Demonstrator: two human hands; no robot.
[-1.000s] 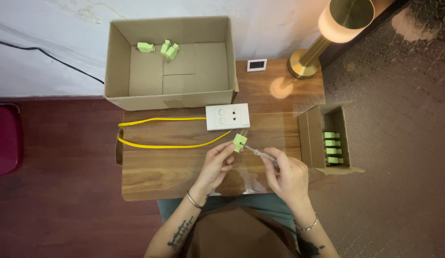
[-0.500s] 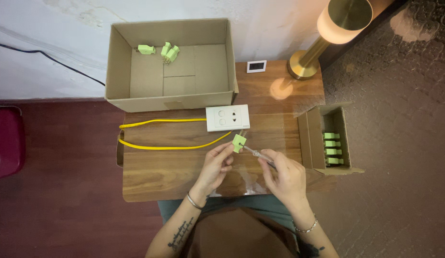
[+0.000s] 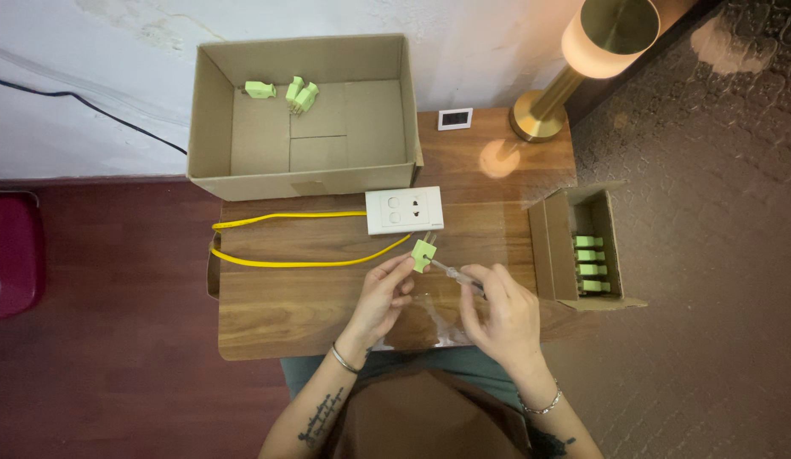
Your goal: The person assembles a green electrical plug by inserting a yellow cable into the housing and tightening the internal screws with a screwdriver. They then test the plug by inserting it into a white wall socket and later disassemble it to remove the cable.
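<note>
My left hand pinches a small light-green plug at the end of a yellow cable. My right hand grips a thin screwdriver whose tip touches the green plug. Both hands hover over the near middle of the wooden table. Just beyond the plug lies a white socket plate with the yellow cable running out of its left side.
A large open cardboard box at the back left holds three green plugs. A small open box on the right holds several green plugs. A brass lamp and a small white device stand at the back right. A clear plastic bag lies under my hands.
Almost nothing: the hands stay together at the plug, with the screwdriver tip still against it.
</note>
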